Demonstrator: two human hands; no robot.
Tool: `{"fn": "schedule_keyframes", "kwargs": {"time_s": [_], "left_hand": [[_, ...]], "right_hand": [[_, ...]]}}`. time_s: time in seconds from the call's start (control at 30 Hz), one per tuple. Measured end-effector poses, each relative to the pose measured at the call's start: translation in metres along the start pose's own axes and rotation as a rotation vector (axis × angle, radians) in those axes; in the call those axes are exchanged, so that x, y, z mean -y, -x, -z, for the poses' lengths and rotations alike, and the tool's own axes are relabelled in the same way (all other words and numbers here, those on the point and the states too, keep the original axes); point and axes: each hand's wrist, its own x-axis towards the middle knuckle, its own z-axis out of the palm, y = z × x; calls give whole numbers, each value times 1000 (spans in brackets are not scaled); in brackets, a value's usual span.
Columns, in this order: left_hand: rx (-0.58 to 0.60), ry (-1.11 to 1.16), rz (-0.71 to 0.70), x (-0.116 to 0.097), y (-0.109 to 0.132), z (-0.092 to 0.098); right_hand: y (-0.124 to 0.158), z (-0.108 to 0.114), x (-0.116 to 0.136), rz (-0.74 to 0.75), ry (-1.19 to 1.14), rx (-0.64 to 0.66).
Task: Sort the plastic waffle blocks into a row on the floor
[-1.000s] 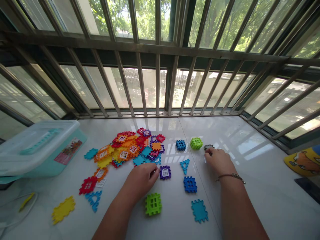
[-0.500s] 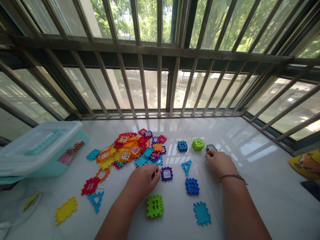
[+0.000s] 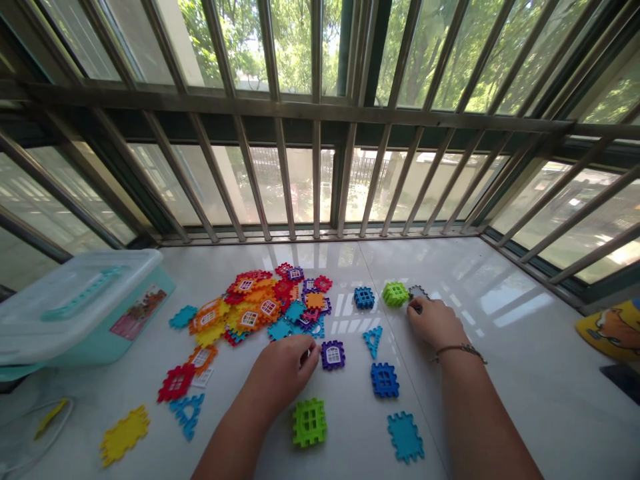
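My left hand (image 3: 283,370) rests curled on the white sill, fingertips pinched beside a purple window tile (image 3: 333,355); what they hold is hidden. My right hand (image 3: 434,321) is closed on a grey toothed piece (image 3: 416,293) just right of a green cube (image 3: 395,294). A blue cube (image 3: 364,297) sits left of the green one. A pile of coloured interlocking tiles (image 3: 260,303) lies beyond my left hand. Nearer me lie a blue triangle (image 3: 373,341), a blue window tile (image 3: 384,380), a green window tile (image 3: 309,422) and a teal flat tile (image 3: 405,437).
A lidded plastic box (image 3: 80,307) stands at the left. Red, teal and yellow tiles (image 3: 125,435) lie scattered at the front left. Window bars (image 3: 315,180) close off the back and right. A yellow cushion (image 3: 610,330) shows at the right edge.
My right hand has shifted the grey piece slightly left, closer to the green cube. My left hand has stayed by the purple tile; the view has tilted a little.
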Motion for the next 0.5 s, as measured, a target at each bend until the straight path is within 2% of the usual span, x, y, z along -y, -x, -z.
{"fn": "schedule_keyframes", "kwargs": {"time_s": [0.43, 0.5], "left_hand": [[-32, 15, 1, 2, 1, 0], [-33, 13, -3, 2, 1, -1]], "right_hand": [[-2, -7, -10, 39, -4, -32], [-4, -9, -14, 65, -6, -82]]}}
